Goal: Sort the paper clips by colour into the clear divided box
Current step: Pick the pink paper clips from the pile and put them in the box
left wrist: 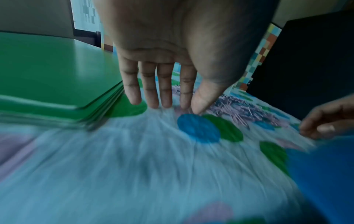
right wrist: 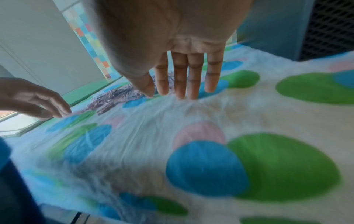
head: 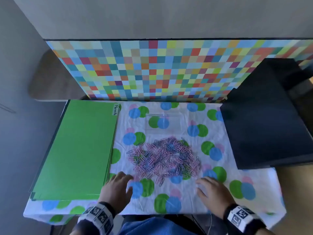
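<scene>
Clips (head: pixel 163 156) heaped, hands (head: pixel 116 189) flat (empty)

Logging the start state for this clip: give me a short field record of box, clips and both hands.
box: clear divided plastic box, nothing visible in it, beyond the pile
clips: mixed pile of pink and blue paper clips on the spotted cloth
left hand: left hand open, fingers straight, near the pile's edge
right hand: right hand open, holding nothing
progress: no clips sorted

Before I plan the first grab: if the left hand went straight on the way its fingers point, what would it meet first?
Most likely the near-left edge of the clip pile. The left hand is open, fingers pointing at the pile across bare cloth. The folders lie just to its left.
</scene>
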The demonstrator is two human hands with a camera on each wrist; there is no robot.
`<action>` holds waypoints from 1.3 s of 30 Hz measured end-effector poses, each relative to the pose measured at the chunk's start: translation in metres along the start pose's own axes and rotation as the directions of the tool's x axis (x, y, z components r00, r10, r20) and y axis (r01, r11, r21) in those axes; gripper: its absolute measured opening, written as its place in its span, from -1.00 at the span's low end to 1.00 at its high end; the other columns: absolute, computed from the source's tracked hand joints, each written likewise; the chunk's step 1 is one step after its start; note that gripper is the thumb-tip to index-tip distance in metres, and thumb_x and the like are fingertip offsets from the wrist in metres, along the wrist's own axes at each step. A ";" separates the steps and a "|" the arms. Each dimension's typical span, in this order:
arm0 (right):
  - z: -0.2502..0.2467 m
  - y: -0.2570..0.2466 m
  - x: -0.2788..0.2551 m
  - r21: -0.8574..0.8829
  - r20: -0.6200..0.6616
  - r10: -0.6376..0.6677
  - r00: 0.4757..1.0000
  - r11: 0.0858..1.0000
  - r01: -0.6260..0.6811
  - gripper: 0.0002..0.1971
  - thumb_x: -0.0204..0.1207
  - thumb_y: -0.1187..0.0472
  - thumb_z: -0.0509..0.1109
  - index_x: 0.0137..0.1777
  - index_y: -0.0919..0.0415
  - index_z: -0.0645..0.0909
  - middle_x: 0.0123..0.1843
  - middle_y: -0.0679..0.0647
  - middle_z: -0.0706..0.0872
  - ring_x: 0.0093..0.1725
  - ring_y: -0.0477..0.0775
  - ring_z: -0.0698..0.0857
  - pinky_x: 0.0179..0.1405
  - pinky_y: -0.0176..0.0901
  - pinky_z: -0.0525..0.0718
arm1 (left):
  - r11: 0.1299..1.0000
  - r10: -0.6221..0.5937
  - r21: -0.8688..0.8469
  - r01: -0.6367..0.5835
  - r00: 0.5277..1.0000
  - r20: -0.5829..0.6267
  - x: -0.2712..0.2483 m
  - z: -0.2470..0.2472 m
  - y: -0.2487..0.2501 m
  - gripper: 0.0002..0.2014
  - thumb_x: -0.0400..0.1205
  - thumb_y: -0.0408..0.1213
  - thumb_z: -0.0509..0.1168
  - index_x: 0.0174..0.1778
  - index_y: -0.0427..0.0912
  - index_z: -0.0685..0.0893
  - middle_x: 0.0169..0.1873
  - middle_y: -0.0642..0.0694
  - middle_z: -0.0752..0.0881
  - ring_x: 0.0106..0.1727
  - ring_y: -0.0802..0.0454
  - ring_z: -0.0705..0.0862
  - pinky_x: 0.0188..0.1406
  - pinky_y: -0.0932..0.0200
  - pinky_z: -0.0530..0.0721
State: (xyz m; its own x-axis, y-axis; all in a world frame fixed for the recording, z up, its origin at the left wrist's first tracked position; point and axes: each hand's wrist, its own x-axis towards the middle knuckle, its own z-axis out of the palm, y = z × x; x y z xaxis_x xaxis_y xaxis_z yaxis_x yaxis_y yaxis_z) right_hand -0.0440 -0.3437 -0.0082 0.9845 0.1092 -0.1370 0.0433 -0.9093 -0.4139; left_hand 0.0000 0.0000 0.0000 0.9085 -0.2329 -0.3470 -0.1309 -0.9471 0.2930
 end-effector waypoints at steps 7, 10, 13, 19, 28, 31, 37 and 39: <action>-0.016 -0.027 0.060 -0.013 0.107 -0.018 0.994 1.000 0.019 -0.90 0.47 0.11 0.38 -0.09 0.06 0.71 -0.14 -0.03 0.77 -0.14 0.08 0.71 -0.15 -0.08 0.69 | 1.000 0.018 -0.006 -0.018 1.000 -0.010 0.067 -0.035 0.015 -0.75 0.66 -0.14 0.21 0.24 0.10 0.59 0.18 0.14 0.67 0.07 0.18 0.68 -0.02 0.27 0.71; -0.017 -0.043 0.081 0.001 0.135 -0.027 0.990 1.000 0.027 -0.89 0.48 0.14 0.37 -0.08 0.09 0.71 -0.13 0.02 0.76 -0.11 0.12 0.69 -0.11 -0.07 0.67 | 1.000 0.003 0.010 -0.003 1.000 -0.016 0.090 -0.041 0.020 -0.77 0.65 -0.18 0.22 0.20 0.07 0.62 0.12 0.08 0.69 0.02 0.14 0.69 -0.10 0.29 0.68; -0.013 -0.057 0.099 -0.004 0.178 -0.051 0.983 0.999 0.052 -0.86 0.51 0.15 0.32 -0.04 0.06 0.71 -0.11 0.00 0.74 -0.09 0.08 0.68 -0.07 -0.08 0.67 | 1.000 -0.016 0.012 0.017 1.000 -0.021 0.108 -0.042 0.026 -0.82 0.65 -0.15 0.21 0.15 0.08 0.62 0.04 0.05 0.71 -0.03 0.10 0.70 -0.12 0.22 0.69; -0.002 -0.071 0.118 -0.071 0.240 -0.127 0.962 0.986 0.148 -0.79 0.53 0.17 0.28 0.08 0.07 0.69 -0.02 0.03 0.67 0.00 0.07 0.62 0.00 -0.13 0.61 | 0.997 -0.075 0.016 0.075 0.997 -0.022 0.125 -0.039 0.031 -0.82 0.65 -0.08 0.25 0.12 0.00 0.62 -0.02 0.00 0.71 -0.14 0.07 0.66 -0.18 0.18 0.64; 0.002 -0.069 0.121 -0.114 0.282 -0.126 0.951 0.980 0.163 -0.83 0.51 0.26 0.28 -0.30 0.19 0.58 -0.25 0.01 0.53 -0.20 0.04 0.50 -0.15 -0.03 0.61 | 0.988 -0.104 -0.109 0.105 0.994 0.017 0.128 -0.037 0.027 -0.90 0.64 -0.10 0.26 -0.13 0.04 0.66 -0.12 0.03 0.76 -0.14 0.06 0.72 -0.10 0.08 0.73; 0.003 -0.067 0.121 -0.101 0.298 -0.124 0.947 0.982 0.161 -0.85 0.52 0.27 0.25 -0.26 0.19 0.58 -0.19 0.06 0.59 -0.13 0.10 0.56 -0.08 0.01 0.62 | 0.958 -0.114 -0.264 0.113 0.993 0.010 0.127 -0.039 0.021 -0.92 0.58 -0.23 0.35 -0.14 -0.01 0.75 -0.14 0.03 0.81 -0.16 0.13 0.73 -0.01 0.18 0.73; 0.006 -0.064 0.119 -0.074 0.284 -0.134 0.949 0.984 0.161 -0.90 0.55 0.16 0.30 -0.06 0.16 0.60 -0.05 0.02 0.59 -0.03 0.05 0.55 0.04 -0.09 0.53 | 0.856 -0.127 -0.503 0.123 0.992 0.026 0.125 -0.045 0.010 -0.84 0.51 -0.35 0.45 -0.02 -0.09 0.79 -0.22 0.07 0.81 -0.25 0.30 0.73 -0.06 0.37 0.66; 0.006 -0.063 0.118 -0.061 0.269 -0.126 0.955 0.987 0.147 -0.89 0.55 0.17 0.28 -0.15 0.15 0.59 -0.13 -0.02 0.54 -0.10 0.02 0.51 -0.01 -0.10 0.55 | 0.785 -0.137 -0.601 0.149 0.988 0.066 0.124 -0.045 0.006 -0.83 0.51 -0.38 0.45 -0.03 -0.08 0.78 -0.27 0.08 0.80 -0.26 0.26 0.77 -0.03 0.22 0.74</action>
State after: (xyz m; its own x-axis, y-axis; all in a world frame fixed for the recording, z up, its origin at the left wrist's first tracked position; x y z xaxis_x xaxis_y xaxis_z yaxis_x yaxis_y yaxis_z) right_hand 0.0684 -0.2708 -0.0038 0.8892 0.3266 -0.3203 0.1983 -0.9062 -0.3736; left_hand 0.1299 -0.0248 -0.0008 0.8897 -0.1149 -0.4419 0.2711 -0.6458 0.7138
